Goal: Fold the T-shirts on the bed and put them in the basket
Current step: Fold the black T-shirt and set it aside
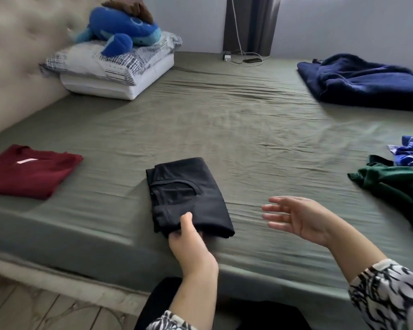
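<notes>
In the head view, my left hand (187, 244) pinches the near edge of the folded black T-shirt (188, 194), thumb on top, at lower centre of the frame on the green bedsheet (224, 120). My right hand (296, 217) hovers just right of it, fingers spread and empty. A folded maroon T-shirt (29, 172) lies at left; an unfolded green T-shirt (396, 184) lies crumpled at the right edge.
</notes>
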